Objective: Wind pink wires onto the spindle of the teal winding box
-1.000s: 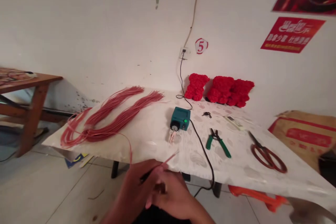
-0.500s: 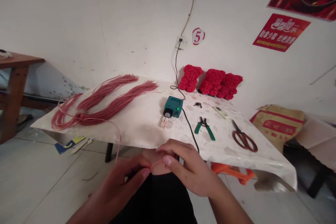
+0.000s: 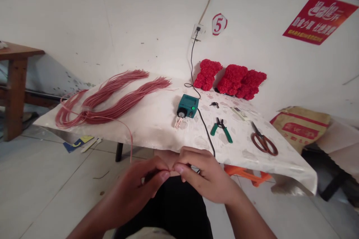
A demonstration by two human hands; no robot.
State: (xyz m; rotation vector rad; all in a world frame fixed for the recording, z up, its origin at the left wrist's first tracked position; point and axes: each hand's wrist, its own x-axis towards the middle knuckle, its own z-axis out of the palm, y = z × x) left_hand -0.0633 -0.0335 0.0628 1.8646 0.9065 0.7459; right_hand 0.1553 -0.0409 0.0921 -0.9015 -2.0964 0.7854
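Both my hands pinch a thin pink wire (image 3: pixel 131 145) in front of the table edge, above my lap. My left hand (image 3: pixel 146 179) grips it between thumb and forefinger; my right hand (image 3: pixel 200 175) holds its end close by, fingertips almost meeting. From the left hand the wire runs up over the table edge to a long bundle of pink wires (image 3: pixel 120 110), folded and tied at the left. Straight ahead sits a small teal machine (image 3: pixel 188 105) with a black knob, a lit green button and pale wire ends at its front. The wire between my fingertips is mostly hidden.
Green-handled wire strippers (image 3: pixel 221 130), brown-handled scissors (image 3: pixel 264 142), a whitish remote-like object (image 3: pixel 239 114) and small keys (image 3: pixel 214 104) lie on the table (image 3: pixel 151 127). Red fluffy bears (image 3: pixel 232 78) lean by the wall. An orange stool (image 3: pixel 248 173) stands underneath. A black cord (image 3: pixel 206 130) crosses the tabletop.
My hands have drawn closer together, so the wire stretch between the fingertips is shorter. The view has tilted slightly, shifting the table things upward. Nothing on the table has moved.
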